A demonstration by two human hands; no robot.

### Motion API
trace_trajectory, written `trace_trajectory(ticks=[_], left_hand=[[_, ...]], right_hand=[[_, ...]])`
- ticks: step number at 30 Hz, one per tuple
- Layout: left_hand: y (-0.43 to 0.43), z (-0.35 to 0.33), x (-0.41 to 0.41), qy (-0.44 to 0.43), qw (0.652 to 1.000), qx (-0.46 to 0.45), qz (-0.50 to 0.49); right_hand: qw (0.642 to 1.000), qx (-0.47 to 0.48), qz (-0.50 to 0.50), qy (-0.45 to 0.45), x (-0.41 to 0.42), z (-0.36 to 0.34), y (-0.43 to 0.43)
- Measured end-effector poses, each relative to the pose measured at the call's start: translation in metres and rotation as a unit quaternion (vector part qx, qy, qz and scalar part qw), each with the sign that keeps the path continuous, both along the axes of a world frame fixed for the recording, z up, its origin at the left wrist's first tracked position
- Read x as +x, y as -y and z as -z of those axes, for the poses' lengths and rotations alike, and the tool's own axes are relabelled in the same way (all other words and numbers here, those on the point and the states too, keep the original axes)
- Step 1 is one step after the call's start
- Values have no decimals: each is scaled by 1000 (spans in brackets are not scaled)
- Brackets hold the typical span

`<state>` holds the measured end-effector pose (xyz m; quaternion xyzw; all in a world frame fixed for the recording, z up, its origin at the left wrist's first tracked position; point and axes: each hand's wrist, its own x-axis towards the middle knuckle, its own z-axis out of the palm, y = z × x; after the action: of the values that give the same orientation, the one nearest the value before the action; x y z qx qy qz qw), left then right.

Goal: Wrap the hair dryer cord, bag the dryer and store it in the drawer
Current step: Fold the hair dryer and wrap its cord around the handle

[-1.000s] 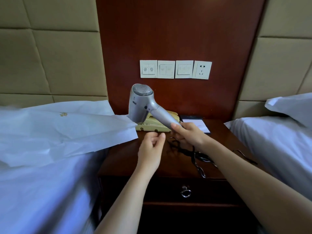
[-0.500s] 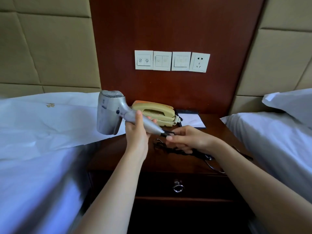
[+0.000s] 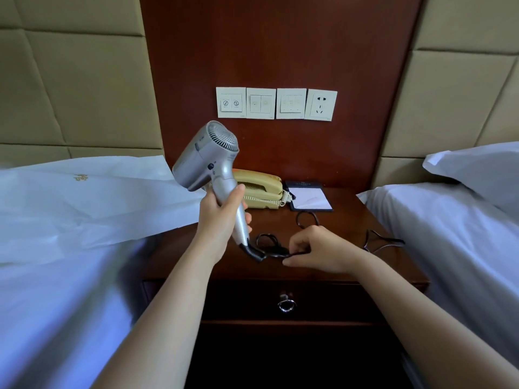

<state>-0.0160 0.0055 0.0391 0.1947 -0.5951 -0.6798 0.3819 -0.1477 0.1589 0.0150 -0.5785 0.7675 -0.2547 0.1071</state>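
Note:
My left hand (image 3: 222, 217) grips the handle of a silver hair dryer (image 3: 207, 158), held upright above the dark wooden nightstand (image 3: 196, 259), its grille facing up and back. A black cord (image 3: 269, 247) runs from the handle's base across the nightstand top. My right hand (image 3: 317, 249) pinches that cord close to the handle; the rest of it loops off to the right, toward the bed edge. A white bag (image 3: 92, 200) with a gold logo lies flat on the left bed. The drawer (image 3: 323, 303) below is closed, with a metal ring pull (image 3: 287, 304).
A beige telephone (image 3: 261, 189) and a notepad in a dark holder (image 3: 309, 197) sit at the back of the nightstand. Switch plates and a wall socket (image 3: 322, 105) are on the wood panel above. White beds flank both sides, with a pillow (image 3: 477, 169) at right.
The dryer passed from my right hand to my left and now stands upright. My right hand slid down onto the cord near the handle's base.

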Motion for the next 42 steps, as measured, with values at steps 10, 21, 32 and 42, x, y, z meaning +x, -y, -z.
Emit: trace_trajectory(ticks=[10,21,32,42], left_hand=[[0,-8,22,73,993,-68,57],[8,-6,26,138,970,-199,-17],[-7,-2,23,302,886,-353,15],[-5,16,12,368,822,-433,33]], right_hand=[[996,-53,55,-53,3,-11,-23],[923,-148,80,-345,-6,-14,-36],[856,-192,126,-464,-10,-21,-32],[843,-239,135,-463,-4,-38,-34]])
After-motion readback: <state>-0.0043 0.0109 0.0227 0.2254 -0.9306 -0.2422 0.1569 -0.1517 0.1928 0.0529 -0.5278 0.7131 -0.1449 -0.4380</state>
